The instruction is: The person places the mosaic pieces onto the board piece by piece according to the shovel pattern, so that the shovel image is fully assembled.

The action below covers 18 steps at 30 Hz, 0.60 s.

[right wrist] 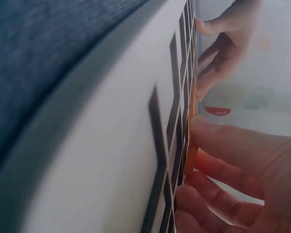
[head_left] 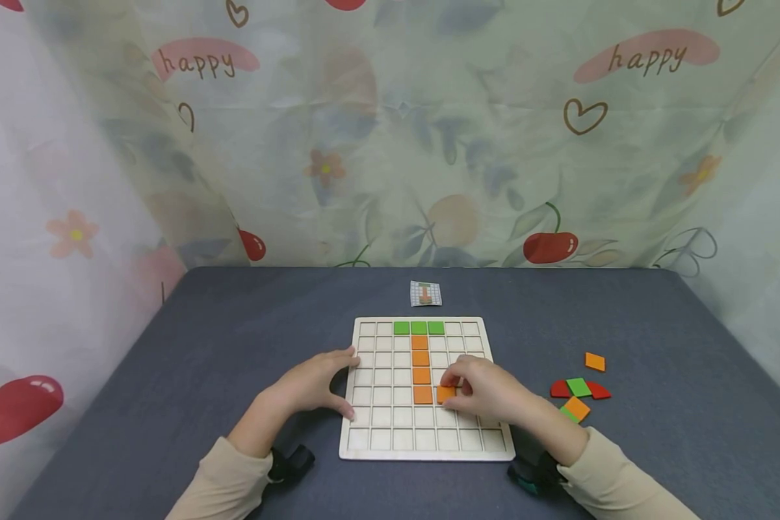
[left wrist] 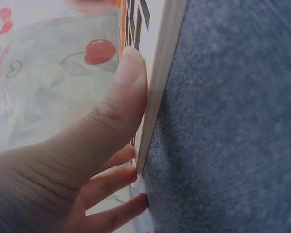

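Note:
A white grid board lies on the dark cloth. Three green square tiles fill part of its top row, and a column of several orange square tiles runs down from the middle one. My right hand pinches another orange square tile between thumb and fingers, just right of the column's lowest tile. In the right wrist view that tile stands at the board's surface under the thumb. Along the board's left edge rests my left hand, thumb and fingers spread, thumb on the rim.
Right of the board lie loose pieces: an orange square, a green square over red curved pieces, and an orange square overlapping a green one. A small pattern card lies beyond the board. A printed curtain hangs behind the table.

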Tool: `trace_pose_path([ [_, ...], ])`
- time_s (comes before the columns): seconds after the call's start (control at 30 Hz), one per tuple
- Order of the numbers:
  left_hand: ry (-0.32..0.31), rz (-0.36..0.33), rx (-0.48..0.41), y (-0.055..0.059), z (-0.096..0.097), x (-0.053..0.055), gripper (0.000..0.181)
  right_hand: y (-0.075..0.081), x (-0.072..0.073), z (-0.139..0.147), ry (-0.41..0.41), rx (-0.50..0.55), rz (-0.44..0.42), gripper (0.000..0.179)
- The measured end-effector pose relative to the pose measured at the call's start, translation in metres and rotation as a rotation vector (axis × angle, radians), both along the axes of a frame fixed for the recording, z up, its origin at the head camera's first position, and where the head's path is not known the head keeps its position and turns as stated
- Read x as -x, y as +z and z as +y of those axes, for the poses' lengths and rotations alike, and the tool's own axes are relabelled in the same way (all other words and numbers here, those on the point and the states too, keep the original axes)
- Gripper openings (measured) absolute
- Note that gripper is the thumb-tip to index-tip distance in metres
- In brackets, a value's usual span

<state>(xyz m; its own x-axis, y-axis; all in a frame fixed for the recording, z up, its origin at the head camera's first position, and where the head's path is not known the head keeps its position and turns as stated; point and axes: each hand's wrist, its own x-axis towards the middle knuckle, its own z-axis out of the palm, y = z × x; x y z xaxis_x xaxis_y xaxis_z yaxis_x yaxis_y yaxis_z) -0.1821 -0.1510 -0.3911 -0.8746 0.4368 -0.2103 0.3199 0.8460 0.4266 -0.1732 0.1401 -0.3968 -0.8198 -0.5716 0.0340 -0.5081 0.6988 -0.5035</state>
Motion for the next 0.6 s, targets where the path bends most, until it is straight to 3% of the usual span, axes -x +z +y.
trace_pose_path([
  [0.6,-0.011,-0.004,-0.025,-0.0007,-0.0021,0.0003,0.088,-0.0013,-0.0004,-0.0027,-0.002,-0.010,0.017,0.018],
])
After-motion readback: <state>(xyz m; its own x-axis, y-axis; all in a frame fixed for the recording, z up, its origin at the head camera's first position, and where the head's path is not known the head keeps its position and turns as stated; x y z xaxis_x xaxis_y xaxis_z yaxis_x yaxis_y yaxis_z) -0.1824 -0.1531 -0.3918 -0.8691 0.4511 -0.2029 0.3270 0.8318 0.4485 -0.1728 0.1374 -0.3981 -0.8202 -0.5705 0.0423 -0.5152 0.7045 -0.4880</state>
